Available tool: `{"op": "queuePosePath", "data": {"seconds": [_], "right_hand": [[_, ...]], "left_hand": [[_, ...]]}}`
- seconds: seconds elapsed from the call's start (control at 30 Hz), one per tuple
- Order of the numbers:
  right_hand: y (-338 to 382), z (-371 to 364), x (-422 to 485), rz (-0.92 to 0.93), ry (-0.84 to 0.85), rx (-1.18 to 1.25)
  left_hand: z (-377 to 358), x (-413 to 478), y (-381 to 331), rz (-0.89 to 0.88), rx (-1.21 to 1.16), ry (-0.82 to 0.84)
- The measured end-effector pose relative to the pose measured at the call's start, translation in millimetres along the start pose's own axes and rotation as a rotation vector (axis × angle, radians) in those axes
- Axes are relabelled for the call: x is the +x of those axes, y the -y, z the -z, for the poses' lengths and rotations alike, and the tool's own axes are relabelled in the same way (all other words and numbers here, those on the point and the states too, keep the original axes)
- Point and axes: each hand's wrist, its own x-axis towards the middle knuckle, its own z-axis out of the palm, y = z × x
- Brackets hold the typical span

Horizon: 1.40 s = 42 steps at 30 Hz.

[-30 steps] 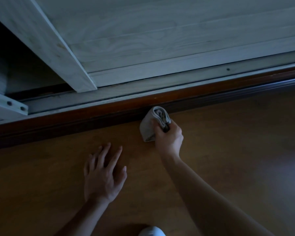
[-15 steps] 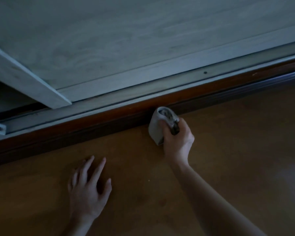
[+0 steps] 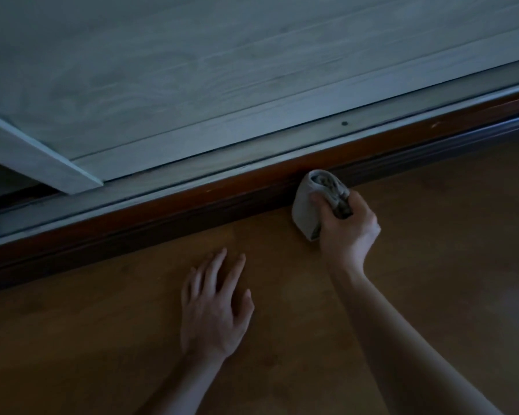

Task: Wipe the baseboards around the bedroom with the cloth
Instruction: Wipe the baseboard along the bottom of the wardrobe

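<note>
Right of frame centre, our right hand (image 3: pixel 346 232) grips the folded cloth (image 3: pixel 306 205) against the baseboard (image 3: pixel 162 209); our left hand (image 3: pixel 216 310) rests flat, fingers spread, on the floor (image 3: pixel 447 220). Mid-wipe, we judge; next, slide it along.

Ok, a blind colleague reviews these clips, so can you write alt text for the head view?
A right hand grips a folded grey cloth against a dark red-brown baseboard below a pale sliding door. The left hand rests, fingers spread, on the wooden floor.
</note>
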Motion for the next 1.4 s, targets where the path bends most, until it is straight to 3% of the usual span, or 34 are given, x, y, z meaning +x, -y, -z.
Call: {"op": "queuePosePath", "data": {"seconds": [0.2, 0.37, 0.6, 1.07, 1.4], "right_hand": [[1.1, -11.9, -8.0, 0.045, 0.108, -0.027], [-0.6, -2.5, -0.8, 0.024, 0.004, -0.010], [-0.3, -5.1, 2.1, 0.088, 0.135, -0.048], [-3.1, 47.6, 47.0, -0.076, -0.099, 0.005], [-1.8, 26.7, 30.0, 0.006, 0.086, 0.013]], "left_hand": [[1.3, 0.2, -0.7, 0.011, 0.004, 0.006], [2.1, -0.4, -0.8, 0.006, 0.006, 0.014], [1.4, -0.5, -1.2, 0.008, 0.004, 0.000], [0.1, -1.2, -3.7, 0.025, 0.044, 0.001], [-1.1, -0.8, -3.8, 0.032, 0.044, 0.010]]}}
